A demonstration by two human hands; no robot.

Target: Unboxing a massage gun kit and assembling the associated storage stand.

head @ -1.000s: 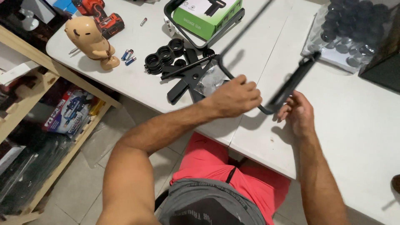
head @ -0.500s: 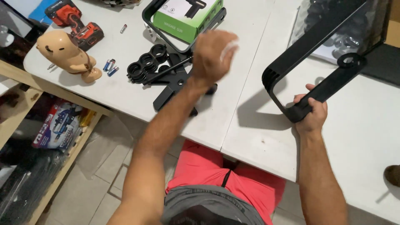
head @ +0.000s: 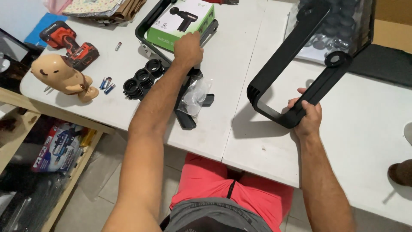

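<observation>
My right hand [head: 305,117] grips the lower corner of a large black plastic frame [head: 279,64], lifted and tilted above the white table [head: 240,129]. My left hand [head: 188,49] reaches far forward and closes on a second black frame [head: 148,25] at the near edge of the green and white box [head: 182,21] that lies inside it. Below my left forearm sit a clear plastic bag [head: 195,96] and black bar-shaped parts [head: 186,122]. Left of them lies a cluster of black rings [head: 143,79].
A tan figurine [head: 64,77], small batteries [head: 106,83] and a red and black cordless drill [head: 68,43] lie at the table's left end. A clear bag of dark round pieces [head: 339,25] is at the back right. A wooden shelf [head: 51,141] with a toy box stands below left.
My left hand left the frame's end and stretched out to the far frame by the green box. My right hand lifted its black frame up off the table.
</observation>
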